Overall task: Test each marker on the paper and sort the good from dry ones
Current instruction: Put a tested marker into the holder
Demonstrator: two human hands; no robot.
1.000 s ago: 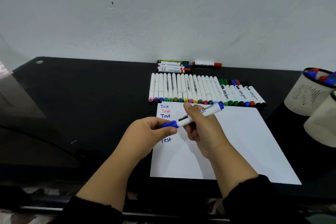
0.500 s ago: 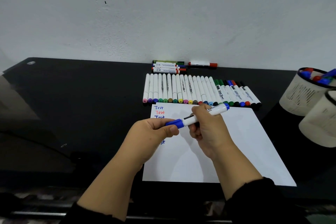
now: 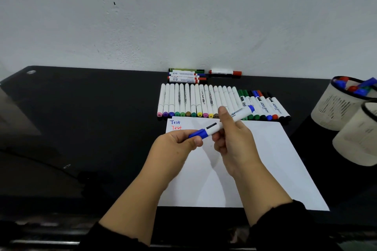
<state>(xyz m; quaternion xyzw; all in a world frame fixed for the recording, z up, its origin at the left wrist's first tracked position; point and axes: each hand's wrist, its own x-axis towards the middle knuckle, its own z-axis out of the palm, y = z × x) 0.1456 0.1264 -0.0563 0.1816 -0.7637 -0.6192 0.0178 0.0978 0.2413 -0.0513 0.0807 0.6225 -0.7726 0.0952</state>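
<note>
Fingers of your left hand (image 3: 175, 145) pinch the blue cap (image 3: 197, 133); your right hand (image 3: 234, 138) grips the marker (image 3: 228, 121) barrel, held above the paper (image 3: 255, 159). Seat the cap squarely, pushing along the barrel, before sorting.

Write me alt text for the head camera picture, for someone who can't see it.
Two hands hold a blue marker over white paper: the left hand grips its cap, the right hand its barrel. Behind the paper lies a row of markers on a black table.
</note>
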